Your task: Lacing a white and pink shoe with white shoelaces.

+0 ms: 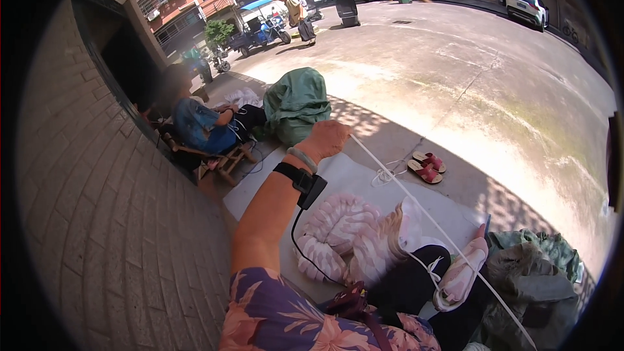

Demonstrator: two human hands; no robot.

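My left hand (331, 136) is raised ahead of me, its fingers closed on one end of a long white cord (422, 207). From there the cord runs taut down to the lower right edge, where it leaves the view. My right hand is not in view. Over my dark trousers lies a pink-and-white slipper-shaped fabric piece (463, 274), which the cord passes across. A thin white lace (429, 265) is looped next to it. Left of that, a thick curved bundle of similar pink-and-white pieces (341, 231) rests by my legs.
The bundle lies on a white sheet (266, 182). Past it stand pink sandals (428, 167) and a large green sack (298, 104). Another green sack (533, 263) slumps at right. A seated person (201, 120) is near the brick wall (117, 221). Vehicles and bins stand across the yard.
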